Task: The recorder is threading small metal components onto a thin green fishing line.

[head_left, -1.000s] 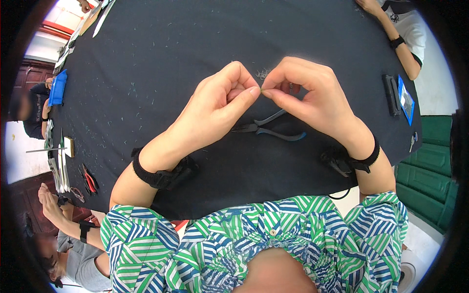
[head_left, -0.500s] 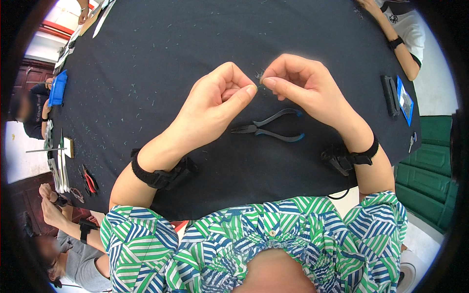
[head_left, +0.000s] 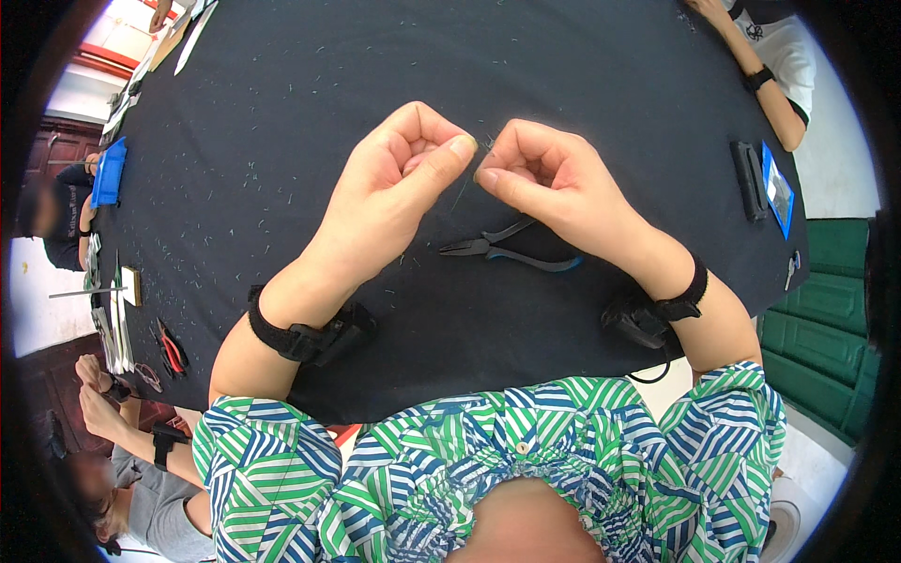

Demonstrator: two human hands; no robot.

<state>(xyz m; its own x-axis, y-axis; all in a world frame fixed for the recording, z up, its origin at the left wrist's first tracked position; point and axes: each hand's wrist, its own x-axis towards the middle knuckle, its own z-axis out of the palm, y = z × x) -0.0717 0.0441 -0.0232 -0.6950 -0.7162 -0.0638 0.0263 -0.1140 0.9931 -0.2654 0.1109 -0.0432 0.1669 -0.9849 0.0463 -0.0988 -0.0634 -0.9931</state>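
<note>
My left hand (head_left: 389, 178) is closed, its thumb and forefinger pinched together above the dark cloth. Just right of it, my right hand (head_left: 554, 178) makes the same kind of pinch, the two sets of fingertips a short gap apart. Fine greyish wire (head_left: 487, 145) shows as a small tangle between the fingertips, and a faint thin strand slants down below them; where each hand grips it is too small to see. Below the hands lie pliers (head_left: 476, 248) with dark jaws and grey-blue handles, the upper handle partly hidden by my right hand.
Tiny clippings are scattered over the black tablecloth (head_left: 253, 188). Red-handled pliers (head_left: 170, 350) lie at the left edge, near a blue tray (head_left: 110, 172). On the right are a black case (head_left: 749, 181) and a blue-edged packet (head_left: 778, 192). Other people sit around the table.
Both hands have shifted slightly left, the left one also a little up. My right hand has lowered and now covers part of the pliers' upper handle.
</note>
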